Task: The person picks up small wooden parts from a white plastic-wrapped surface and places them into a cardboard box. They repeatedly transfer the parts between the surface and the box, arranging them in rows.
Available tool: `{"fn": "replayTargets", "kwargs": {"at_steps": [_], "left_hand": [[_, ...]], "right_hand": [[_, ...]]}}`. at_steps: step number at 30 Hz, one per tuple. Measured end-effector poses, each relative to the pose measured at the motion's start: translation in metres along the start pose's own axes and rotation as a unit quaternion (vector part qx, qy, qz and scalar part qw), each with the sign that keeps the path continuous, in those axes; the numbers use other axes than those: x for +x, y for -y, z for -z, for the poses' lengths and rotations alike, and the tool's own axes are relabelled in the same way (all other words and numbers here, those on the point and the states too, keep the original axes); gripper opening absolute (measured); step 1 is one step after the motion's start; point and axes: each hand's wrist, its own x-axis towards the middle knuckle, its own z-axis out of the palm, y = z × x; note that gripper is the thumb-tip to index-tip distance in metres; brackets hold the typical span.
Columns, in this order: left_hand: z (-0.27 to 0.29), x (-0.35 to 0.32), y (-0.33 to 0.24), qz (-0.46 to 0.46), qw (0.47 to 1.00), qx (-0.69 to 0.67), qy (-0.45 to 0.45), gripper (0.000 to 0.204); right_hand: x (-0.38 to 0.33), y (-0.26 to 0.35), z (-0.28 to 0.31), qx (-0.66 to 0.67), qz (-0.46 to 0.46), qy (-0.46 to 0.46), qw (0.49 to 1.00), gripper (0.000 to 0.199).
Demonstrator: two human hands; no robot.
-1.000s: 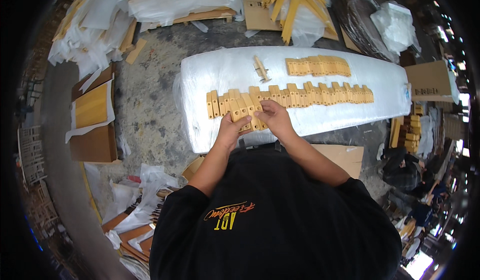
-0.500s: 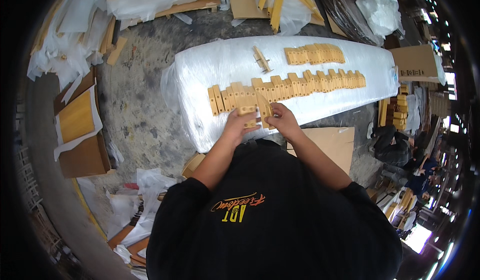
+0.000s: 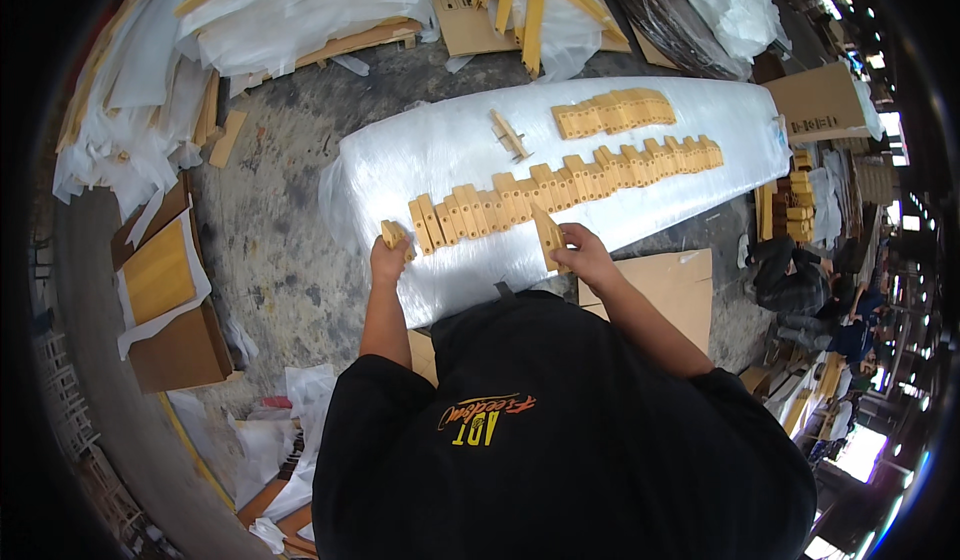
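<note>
My left hand point(image 3: 388, 259) is closed round a small yellow wooden block point(image 3: 393, 231) at the left end of the plastic-wrapped surface point(image 3: 465, 280). In my right hand point(image 3: 588, 259) is another wooden block point(image 3: 547, 236), tilted, with a pointed upper end and dark holes. Beyond both hands runs a long row of similar drilled blocks point(image 3: 570, 182), standing side by side. A shorter row of blocks point(image 3: 615, 112) lies farther back. To the left of that short row rests a narrow wooden piece with crosspieces point(image 3: 508, 135).
A flat cardboard sheet point(image 3: 660, 295) lies to the right of my body. An open cardboard box point(image 3: 820, 102) stands past the surface's right end. Foam-wrapped boards point(image 3: 310, 15) and yellow wooden strips point(image 3: 535, 10) are stacked at the back. People point(image 3: 800, 280) sit at the far right.
My left hand has moved left with a block, away from my right hand. My right hand keeps its block and has shifted slightly right and nearer. The view has shifted a little.
</note>
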Motion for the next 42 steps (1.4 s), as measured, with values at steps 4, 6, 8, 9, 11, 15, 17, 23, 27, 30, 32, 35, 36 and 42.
{"fn": "replayTargets", "kwargs": {"at_steps": [4,6,8,9,11,15,17,23,27,30,32,35,36,42], "left_hand": [[-0.012,0.004,0.008,-0.035,0.998,-0.020,-0.050,0.044],[-0.011,0.006,0.012,-0.048,0.995,-0.034,-0.079,0.046],[-0.017,0.005,0.015,-0.052,0.989,-0.081,-0.114,0.044],[-0.017,0.005,0.016,-0.055,0.984,-0.104,-0.134,0.044],[-0.015,0.006,0.018,-0.048,0.985,-0.077,-0.146,0.045],[-0.013,0.010,0.020,-0.060,0.984,-0.003,-0.168,0.044],[-0.015,0.008,0.020,-0.086,0.983,-0.063,-0.152,0.041],[-0.018,0.009,0.018,-0.147,0.971,-0.160,-0.096,0.040],[-0.025,0.008,0.012,-0.088,0.986,-0.055,-0.133,0.045],[-0.024,0.007,0.012,-0.129,0.968,0.104,-0.188,0.044],[-0.024,0.005,0.012,-0.116,0.966,0.116,-0.201,0.041],[-0.034,-0.004,0.010,-0.096,0.968,0.095,-0.210,0.039],[-0.034,-0.006,0.011,-0.090,0.969,0.080,-0.214,0.038],[-0.026,-0.010,0.016,-0.139,0.975,-0.002,-0.172,0.028]], "right_hand": [[-0.004,-0.008,0.014,-0.003,-0.014,-0.017,1.000,0.059],[-0.008,-0.010,0.020,0.001,-0.008,-0.028,1.000,0.059],[-0.012,-0.015,0.025,0.008,-0.011,-0.042,0.999,0.060],[-0.013,-0.016,0.026,0.016,-0.013,-0.048,0.999,0.060],[-0.015,-0.016,0.027,0.020,-0.015,-0.053,0.998,0.061],[-0.017,-0.017,0.029,0.006,-0.030,-0.057,0.998,0.058],[-0.019,-0.020,0.030,0.006,-0.013,-0.062,0.998,0.060],[-0.017,-0.019,0.029,-0.003,-0.015,-0.056,0.998,0.060],[-0.016,-0.021,0.030,-0.005,-0.009,-0.065,0.998,0.060],[-0.016,-0.022,0.032,-0.010,-0.006,-0.067,0.998,0.061],[-0.016,-0.022,0.031,0.002,-0.003,-0.065,0.998,0.061],[-0.018,-0.019,0.031,-0.003,-0.024,-0.065,0.998,0.059],[-0.019,-0.020,0.031,-0.002,-0.024,-0.067,0.997,0.059],[-0.019,-0.022,0.028,-0.012,-0.026,-0.064,0.998,0.059]]}}
